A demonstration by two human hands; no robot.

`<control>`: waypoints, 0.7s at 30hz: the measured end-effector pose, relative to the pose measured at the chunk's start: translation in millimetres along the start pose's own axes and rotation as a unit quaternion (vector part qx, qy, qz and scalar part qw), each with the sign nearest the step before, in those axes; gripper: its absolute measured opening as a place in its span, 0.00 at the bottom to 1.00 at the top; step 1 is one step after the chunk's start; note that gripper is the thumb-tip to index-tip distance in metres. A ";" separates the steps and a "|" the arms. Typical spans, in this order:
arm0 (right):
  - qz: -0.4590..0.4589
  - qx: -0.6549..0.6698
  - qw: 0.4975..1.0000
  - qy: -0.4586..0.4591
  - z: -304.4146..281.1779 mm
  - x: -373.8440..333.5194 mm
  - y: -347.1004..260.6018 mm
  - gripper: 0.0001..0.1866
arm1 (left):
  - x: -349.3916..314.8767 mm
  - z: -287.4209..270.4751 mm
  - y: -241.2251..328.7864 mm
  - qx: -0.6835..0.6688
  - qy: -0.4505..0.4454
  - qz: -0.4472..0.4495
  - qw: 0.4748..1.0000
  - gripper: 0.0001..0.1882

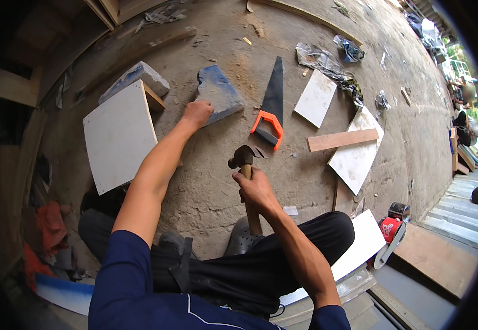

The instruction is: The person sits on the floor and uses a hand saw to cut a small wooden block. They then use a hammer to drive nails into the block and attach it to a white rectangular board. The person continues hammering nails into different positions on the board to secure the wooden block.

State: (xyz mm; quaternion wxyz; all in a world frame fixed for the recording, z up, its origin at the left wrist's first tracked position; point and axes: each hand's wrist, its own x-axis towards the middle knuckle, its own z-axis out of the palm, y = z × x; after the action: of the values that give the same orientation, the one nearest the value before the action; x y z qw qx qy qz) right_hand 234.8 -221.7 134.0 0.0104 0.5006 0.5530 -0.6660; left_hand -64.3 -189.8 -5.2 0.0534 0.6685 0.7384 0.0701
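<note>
My left hand point(197, 113) is closed at the near left edge of a rough concrete block point(220, 93) with blue paint on its top, and the fingertips curl over that edge. My right hand point(254, 187) grips a claw hammer point(245, 155) high on its wooden handle, just under the rusty head. Left of my left arm, a white board point(120, 137) with a wooden strip along one edge leans on another concrete block point(145, 76). Beyond the hammer lies a handsaw point(272, 99) with an orange and black handle.
On the right are a small white board point(316, 99), a brown wood strip point(327, 141) and a larger white piece point(360, 154) under it. A red and black power tool point(391, 231) sits by my right knee. Crumpled plastic point(321, 58) lies farther off.
</note>
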 end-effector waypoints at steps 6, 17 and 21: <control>-0.006 -0.024 1.000 0.010 11.8 -0.8 -5.9 0.17 | -10.1 15.0 0.1 0.061 0.054 0.006 0.997 0.08; -0.075 -0.031 0.996 -0.024 26.1 4.9 -35.9 0.13 | -59.1 -55.0 76.2 -0.770 -0.072 -0.245 0.585 0.12; -0.063 0.042 0.996 -0.053 32.8 9.7 -41.0 0.15 | -77.0 -91.3 70.8 -0.709 0.010 -0.240 0.663 0.12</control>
State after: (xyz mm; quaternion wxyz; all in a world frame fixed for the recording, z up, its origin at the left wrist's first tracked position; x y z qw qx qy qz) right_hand 185.1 -225.0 153.5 -0.0230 0.4291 0.5537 -0.7133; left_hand -2.9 -262.5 95.9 0.5193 0.2270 0.6007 0.5639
